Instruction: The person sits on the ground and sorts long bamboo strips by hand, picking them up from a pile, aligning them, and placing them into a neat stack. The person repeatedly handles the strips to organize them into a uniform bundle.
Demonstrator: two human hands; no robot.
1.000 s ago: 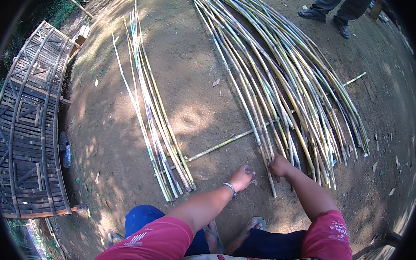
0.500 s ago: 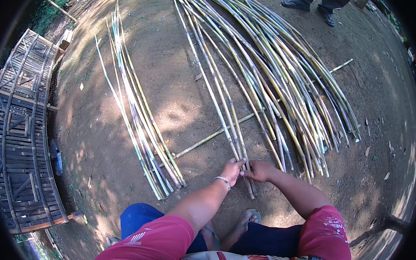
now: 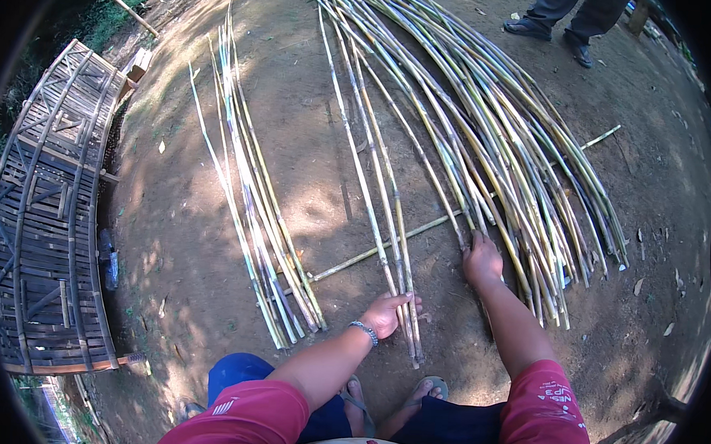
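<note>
My left hand [image 3: 384, 313] is closed around a small bunch of long bamboo poles [image 3: 386, 183] near their lower ends, which stick out just below the fingers. To the right, my right hand [image 3: 482, 261] reaches to the near ends at the left side of a large pile of bamboo poles [image 3: 488, 148]. Its fingers are curled around a pole end there, partly hidden by the hand itself. A smaller group of bamboo poles [image 3: 252, 192] lies apart on the ground at the left.
A crosswise pole [image 3: 353, 264] lies under the bamboo. At the far left stands a slatted bamboo structure [image 3: 50, 214], with a plastic bottle [image 3: 112, 269] beside it. Another person's shoes [image 3: 528, 28] and dark trousers show at the far right. Bare earth [image 3: 206, 311] surrounds everything.
My right hand has left the bunch by my left hand and moved right to the large pile. The left hand keeps its hold. The whole view has shifted slightly.
</note>
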